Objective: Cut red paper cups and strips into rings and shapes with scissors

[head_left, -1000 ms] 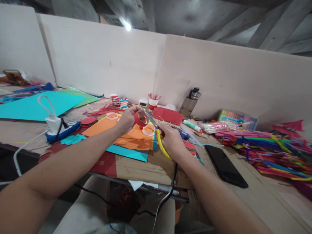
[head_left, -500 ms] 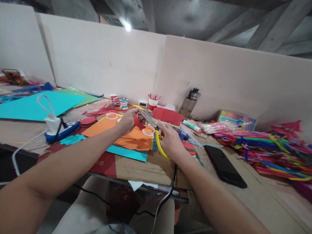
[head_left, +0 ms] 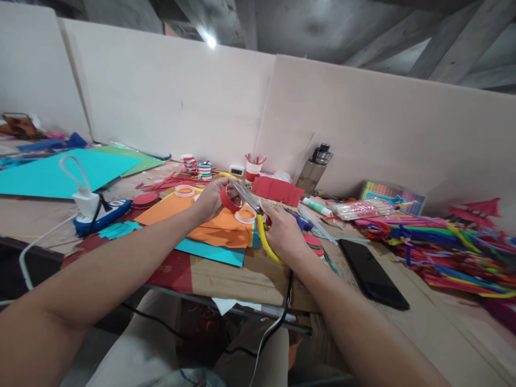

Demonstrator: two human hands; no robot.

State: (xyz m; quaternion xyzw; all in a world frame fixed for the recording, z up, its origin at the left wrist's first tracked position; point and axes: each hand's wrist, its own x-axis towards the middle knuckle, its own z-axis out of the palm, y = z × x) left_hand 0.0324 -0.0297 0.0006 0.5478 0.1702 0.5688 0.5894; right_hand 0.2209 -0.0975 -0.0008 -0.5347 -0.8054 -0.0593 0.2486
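Red ring (head_left: 230,206) prob light, bendy paper imo, so pinch rim ~10 o'clock w/ fingers like L hand (head_left: 210,200) does, R hand (head_left: 283,230) gripping scissors (head_left: 248,197).

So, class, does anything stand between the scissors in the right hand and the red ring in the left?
Nothing visible does. The right hand holds the scissors with their blades at the upper edge of the red ring in the left hand. The white ring shows below the blades, not between.
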